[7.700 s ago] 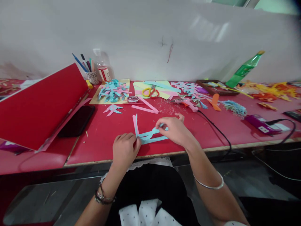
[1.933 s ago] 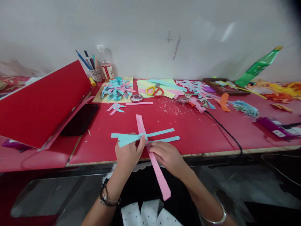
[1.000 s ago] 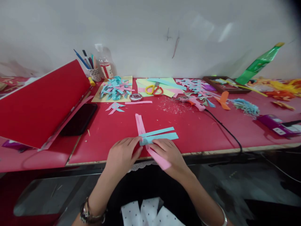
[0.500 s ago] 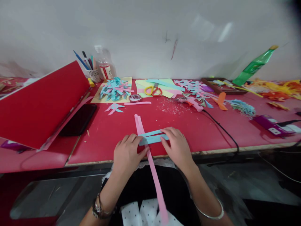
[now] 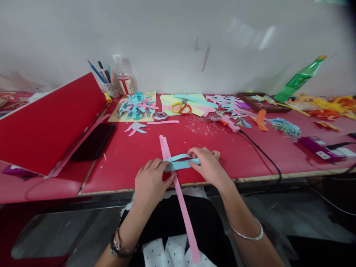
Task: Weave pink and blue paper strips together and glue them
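Near the table's front edge, blue paper strips (image 5: 182, 165) lie crosswise over a pink paper strip (image 5: 185, 218). The pink strip runs from the tabletop over the edge down to my lap. My left hand (image 5: 151, 181) is closed on the crossing, its thumb and fingers pinching the left end of the blue strips against the pink one. With thumb and fingertips, my right hand (image 5: 207, 165) grips the right part of the blue strips, and the upper one bows into a curve. The right ends are partly hidden by my fingers.
Scissors (image 5: 181, 107) lie on paper sheets at the back. Left of them are a heap of folded strips (image 5: 136, 105) and a woven paper piece (image 5: 135, 128). A pink glue gun (image 5: 226, 122) with its cord lies right. A red board (image 5: 55, 126) leans over a phone (image 5: 94, 142).
My right hand has curled inward and turned, and the upper blue strip, straight before, now bends up in an arc. My left hand stays in place on the crossing.
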`<action>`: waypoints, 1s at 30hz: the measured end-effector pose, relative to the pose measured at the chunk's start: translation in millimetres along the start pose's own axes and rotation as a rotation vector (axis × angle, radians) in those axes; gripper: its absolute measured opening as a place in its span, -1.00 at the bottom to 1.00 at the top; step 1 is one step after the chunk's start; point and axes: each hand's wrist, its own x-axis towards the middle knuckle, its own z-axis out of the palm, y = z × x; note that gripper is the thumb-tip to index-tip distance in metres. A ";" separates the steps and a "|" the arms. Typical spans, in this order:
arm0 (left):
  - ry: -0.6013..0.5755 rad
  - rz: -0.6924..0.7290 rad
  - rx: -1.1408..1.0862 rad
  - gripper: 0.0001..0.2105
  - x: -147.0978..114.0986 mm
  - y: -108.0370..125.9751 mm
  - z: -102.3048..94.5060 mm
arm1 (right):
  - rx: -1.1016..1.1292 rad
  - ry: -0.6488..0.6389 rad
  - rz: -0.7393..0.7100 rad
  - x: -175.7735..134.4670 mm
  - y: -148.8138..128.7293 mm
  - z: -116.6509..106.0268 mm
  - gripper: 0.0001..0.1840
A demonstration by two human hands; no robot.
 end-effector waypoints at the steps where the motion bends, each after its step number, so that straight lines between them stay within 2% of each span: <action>1: 0.001 0.002 -0.002 -0.76 0.0 0.1 -0.2 | 0.003 0.012 -0.008 0.5 0.3 -0.1 -0.84; 8: 0.008 -0.003 -0.012 -0.77 0.1 0.2 0.4 | 0.011 0.030 -0.047 0.8 -1.6 -5.7 -0.78; 13: 0.002 -0.004 -0.011 -0.76 0.7 0.4 0.4 | 0.016 0.017 -0.008 2.7 -6.4 -18.2 -0.71; 20: -0.010 0.000 0.008 -0.76 0.9 0.1 -0.5 | 0.004 -0.076 -0.089 8.0 -2.3 -26.8 -0.64; 23: -0.006 0.013 0.014 -0.75 0.7 -0.5 -0.2 | 0.111 -0.084 -0.119 10.7 -4.1 -31.0 -0.71; 30: 0.016 0.012 0.039 -0.70 3.7 1.6 -2.7 | 0.550 -0.009 -0.179 22.7 -18.7 -34.7 -0.80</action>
